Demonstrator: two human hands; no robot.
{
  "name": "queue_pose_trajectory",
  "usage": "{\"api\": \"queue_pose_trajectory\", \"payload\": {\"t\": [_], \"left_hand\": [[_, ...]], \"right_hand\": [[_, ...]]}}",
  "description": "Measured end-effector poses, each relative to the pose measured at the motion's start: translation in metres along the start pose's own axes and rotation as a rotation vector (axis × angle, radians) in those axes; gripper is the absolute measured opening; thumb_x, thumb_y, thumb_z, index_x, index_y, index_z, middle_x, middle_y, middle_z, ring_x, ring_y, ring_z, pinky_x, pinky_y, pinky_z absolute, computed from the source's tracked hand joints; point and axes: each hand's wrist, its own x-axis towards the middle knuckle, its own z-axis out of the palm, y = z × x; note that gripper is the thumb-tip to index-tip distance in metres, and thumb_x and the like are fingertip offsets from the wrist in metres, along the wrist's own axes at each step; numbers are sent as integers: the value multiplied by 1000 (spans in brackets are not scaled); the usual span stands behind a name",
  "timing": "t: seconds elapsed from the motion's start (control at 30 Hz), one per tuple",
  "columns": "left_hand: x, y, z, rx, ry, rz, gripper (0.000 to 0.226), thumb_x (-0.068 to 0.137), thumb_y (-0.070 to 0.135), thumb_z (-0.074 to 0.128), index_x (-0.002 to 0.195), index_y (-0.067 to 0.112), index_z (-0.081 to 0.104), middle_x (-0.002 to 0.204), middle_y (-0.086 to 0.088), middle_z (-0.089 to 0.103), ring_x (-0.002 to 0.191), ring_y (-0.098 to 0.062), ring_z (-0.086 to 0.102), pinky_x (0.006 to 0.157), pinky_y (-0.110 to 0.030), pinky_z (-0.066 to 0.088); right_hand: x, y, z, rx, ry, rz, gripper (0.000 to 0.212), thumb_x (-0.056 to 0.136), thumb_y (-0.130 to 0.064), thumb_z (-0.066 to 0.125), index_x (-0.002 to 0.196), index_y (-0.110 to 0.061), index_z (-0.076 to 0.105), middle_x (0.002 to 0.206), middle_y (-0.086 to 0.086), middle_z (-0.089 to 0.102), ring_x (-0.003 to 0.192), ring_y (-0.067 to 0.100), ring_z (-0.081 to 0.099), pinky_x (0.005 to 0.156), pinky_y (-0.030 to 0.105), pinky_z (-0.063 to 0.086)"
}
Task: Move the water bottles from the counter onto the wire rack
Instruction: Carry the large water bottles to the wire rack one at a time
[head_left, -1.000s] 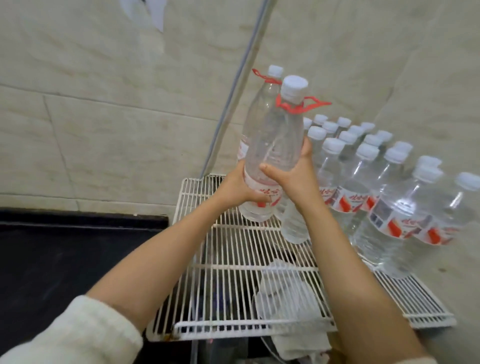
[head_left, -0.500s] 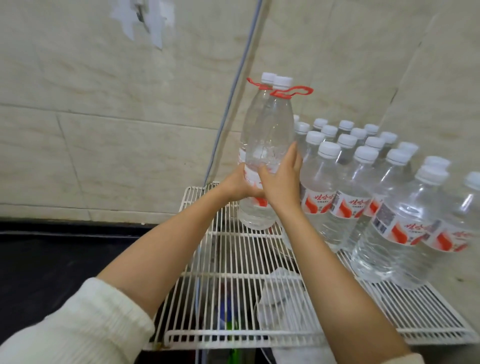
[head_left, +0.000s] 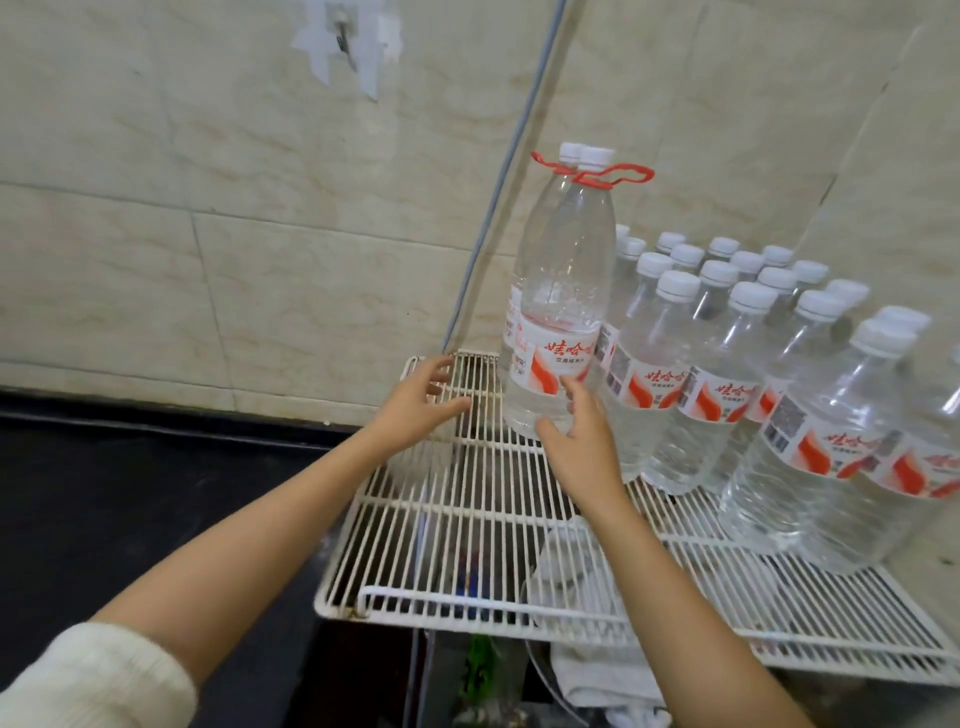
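Two tall clear water bottles (head_left: 563, 291) with white caps and red carry loops stand upright, one behind the other, at the back left of the white wire rack (head_left: 467, 519). Several smaller bottles (head_left: 727, 364) with red-and-white labels fill the rack's right side. My left hand (head_left: 423, 402) hovers open over the rack's back left corner, left of the tall bottles. My right hand (head_left: 584, 441) is open just in front of the front tall bottle's base, fingers spread, holding nothing.
A black counter (head_left: 130, 493) lies left of the rack. Tiled walls meet in a corner behind, with a grey cable (head_left: 498, 182) running down it. Under the rack sit a white cloth (head_left: 587, 670) and dark items. The rack's front left wires are bare.
Both hands held the tall bottle a second ago and set it down beside the other tall one. Now both hands have let go and drawn back.
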Motion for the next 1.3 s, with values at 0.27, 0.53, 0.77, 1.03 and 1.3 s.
{"api": "queue_pose_trajectory", "payload": {"t": [0.27,0.53,0.77,1.03,1.3], "left_hand": [[-111,-83,-73,188,349,-222,38,88,18,60,125,13,53,120,-8,60,104,-14,54,90,-28,43],[-233,-128,-135,363,471,-441,34,89,18,59,122,11,55,119,-9,60,107,-22,58,94,-34,45],[-309,-115,-167,381,558,-410,35,88,20,59,122,13,55,113,-5,60,102,-19,58,93,-37,46],[-519,-120,-242,439,723,-577,35,87,13,60,121,6,56,116,-10,61,107,-23,58,88,-26,39],[-739,-114,-298,455,1061,-827,30,87,12,60,116,4,58,111,-12,63,101,-24,59,87,-31,41]], "right_hand": [[-16,-6,32,-423,-480,-289,58,92,-32,50,144,-23,25,148,1,30,136,16,27,112,31,22],[-48,-50,75,-383,-674,-480,43,92,-31,51,133,-18,46,136,4,44,125,18,40,103,28,29],[-121,-114,133,-294,-747,-616,46,92,-33,52,135,-22,43,139,-2,42,130,16,35,110,38,30],[-270,-174,235,-281,-914,-627,54,89,-31,55,139,-22,37,142,1,39,131,19,35,108,40,31],[-421,-240,334,-306,-1151,-818,57,89,-30,55,140,-20,35,141,6,38,129,23,37,105,32,32]]}}
